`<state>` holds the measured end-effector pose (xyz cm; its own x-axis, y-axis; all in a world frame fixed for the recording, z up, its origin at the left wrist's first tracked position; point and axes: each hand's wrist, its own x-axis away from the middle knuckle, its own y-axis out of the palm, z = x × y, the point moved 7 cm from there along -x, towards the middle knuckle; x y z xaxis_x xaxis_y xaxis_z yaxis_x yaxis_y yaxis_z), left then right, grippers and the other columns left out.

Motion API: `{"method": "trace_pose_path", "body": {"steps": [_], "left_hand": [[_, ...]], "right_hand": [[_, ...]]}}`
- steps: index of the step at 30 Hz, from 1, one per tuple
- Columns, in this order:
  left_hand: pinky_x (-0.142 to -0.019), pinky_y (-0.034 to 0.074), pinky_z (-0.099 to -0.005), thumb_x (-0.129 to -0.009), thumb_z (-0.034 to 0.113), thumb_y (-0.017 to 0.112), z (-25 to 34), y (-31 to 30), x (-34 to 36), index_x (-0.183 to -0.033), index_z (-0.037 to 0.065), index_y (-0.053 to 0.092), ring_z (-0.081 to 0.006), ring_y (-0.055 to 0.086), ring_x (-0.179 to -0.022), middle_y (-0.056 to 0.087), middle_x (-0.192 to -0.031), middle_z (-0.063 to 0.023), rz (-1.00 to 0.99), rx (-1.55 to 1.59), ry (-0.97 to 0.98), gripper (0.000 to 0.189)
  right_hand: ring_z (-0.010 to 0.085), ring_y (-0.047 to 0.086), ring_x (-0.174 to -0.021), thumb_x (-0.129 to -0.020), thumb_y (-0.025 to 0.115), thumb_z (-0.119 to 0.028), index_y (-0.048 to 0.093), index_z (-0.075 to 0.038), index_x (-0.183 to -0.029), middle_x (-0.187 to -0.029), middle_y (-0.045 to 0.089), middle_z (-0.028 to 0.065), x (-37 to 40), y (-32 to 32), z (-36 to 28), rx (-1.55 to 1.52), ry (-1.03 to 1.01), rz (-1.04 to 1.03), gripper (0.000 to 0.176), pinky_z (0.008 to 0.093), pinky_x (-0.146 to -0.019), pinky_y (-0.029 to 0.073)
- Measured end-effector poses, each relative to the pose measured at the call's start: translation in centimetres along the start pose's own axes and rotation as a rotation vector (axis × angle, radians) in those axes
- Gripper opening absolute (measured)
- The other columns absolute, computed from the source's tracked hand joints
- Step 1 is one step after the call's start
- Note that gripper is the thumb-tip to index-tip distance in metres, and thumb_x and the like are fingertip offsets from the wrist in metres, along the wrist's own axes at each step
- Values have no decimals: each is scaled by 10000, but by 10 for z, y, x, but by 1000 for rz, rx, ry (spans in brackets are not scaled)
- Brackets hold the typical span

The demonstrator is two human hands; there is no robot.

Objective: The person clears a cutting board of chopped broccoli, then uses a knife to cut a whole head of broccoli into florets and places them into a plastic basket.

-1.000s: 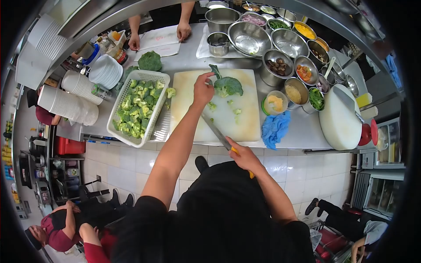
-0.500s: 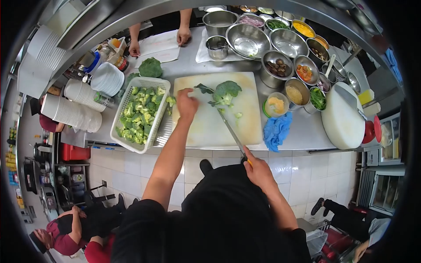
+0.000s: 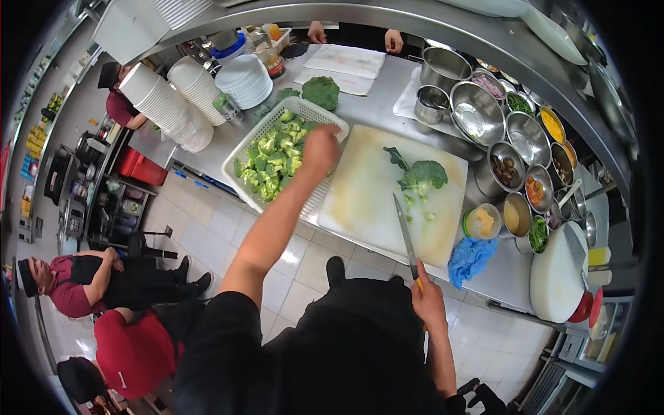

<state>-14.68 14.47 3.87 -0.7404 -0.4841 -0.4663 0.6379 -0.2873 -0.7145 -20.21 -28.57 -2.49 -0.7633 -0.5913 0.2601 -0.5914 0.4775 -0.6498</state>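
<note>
Gripping the knife (image 3: 405,230) by its handle puts the right hand (image 3: 429,301) safely off the blade, while the left hand (image 3: 321,148)'s at the basket (image 3: 315,111), fingers too blurry to tell tbh.

A restaurant kitchen: stacked bowls (image 3: 166,104), steel pans (image 3: 477,111) of ingredients, staff (two wearing dark caps).

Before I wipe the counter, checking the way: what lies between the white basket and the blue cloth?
Head view: a perforated strip, then the cutting board bearing broccoli, the knife over it.
</note>
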Motion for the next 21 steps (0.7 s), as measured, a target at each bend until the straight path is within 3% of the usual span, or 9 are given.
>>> {"method": "trace_pose_path", "body": {"steps": [3,5,7,8,10,11,13,17,21], "left_hand": [[-939,481,-408,-765,29,624,-25,-37,-15,-1166,46,641,-363,625,-1043,655,-1124,-208,279,-230,120,402],[-907,503,-373,-774,4,609,-26,-16,-12,-1211,61,633,-306,639,-1057,656,-1155,-186,168,-142,8,441],[-830,528,-318,-775,-24,575,-3,18,4,-1253,69,616,-232,651,-1028,659,-1174,-161,-230,184,-249,489],[-867,524,-358,-749,-2,571,-3,61,15,-1333,122,553,-298,631,-1070,609,-1268,-180,-416,261,-133,597],[-847,528,-338,-733,-17,586,57,91,39,-1334,137,556,-254,643,-1003,621,-1261,-141,-602,386,-45,621],[-838,533,-342,-731,-20,601,67,110,46,-1343,140,540,-234,625,-999,637,-1202,-127,-536,454,52,636],[-841,533,-341,-741,4,636,80,142,52,-1331,90,527,-227,618,-1030,636,-1164,-150,-605,436,-67,606],[-811,542,-327,-743,42,692,100,169,56,-1280,36,530,-218,648,-960,643,-1127,-171,-574,644,-23,561],[-773,555,-322,-724,79,754,94,178,55,-1156,9,573,-212,667,-920,665,-1087,-156,-539,561,-190,473]], "right_hand": [[419,628,-760,-926,559,-148,366,-224,-1482,-773,621,245,0,3,6,-23,-23,50,593,435,-709,488],[411,629,-765,-926,568,-162,369,-230,-1479,-770,616,248,0,5,7,-29,-40,29,593,434,-711,486],[413,624,-753,-924,575,-167,368,-235,-1480,-762,614,245,-1,3,9,-35,-19,45,597,433,-708,486],[416,619,-742,-923,581,-172,367,-239,-1480,-754,611,242,0,4,8,-47,-38,35,601,433,-706,485],[421,617,-738,-921,580,-166,368,-233,-1478,-752,611,240,3,0,5,-50,-38,48,600,441,-705,484],[426,614,-734,-919,579,-161,370,-226,-1476,-750,612,239,5,-2,1,-57,-53,52,598,450,-704,484],[432,613,-733,-917,576,-154,366,-204,-1477,-747,614,240,18,-14,-13,-12,-5,70,600,465,-701,484],[436,614,-721,-912,562,-131,365,-135,-1471,-739,613,242,35,-33,-16,134,75,105,593,511,-682,486],[427,609,-686,-912,563,-127,370,-123,-1468,-734,603,232,27,-40,-17,187,48,197,589,515,-669,499]]}}
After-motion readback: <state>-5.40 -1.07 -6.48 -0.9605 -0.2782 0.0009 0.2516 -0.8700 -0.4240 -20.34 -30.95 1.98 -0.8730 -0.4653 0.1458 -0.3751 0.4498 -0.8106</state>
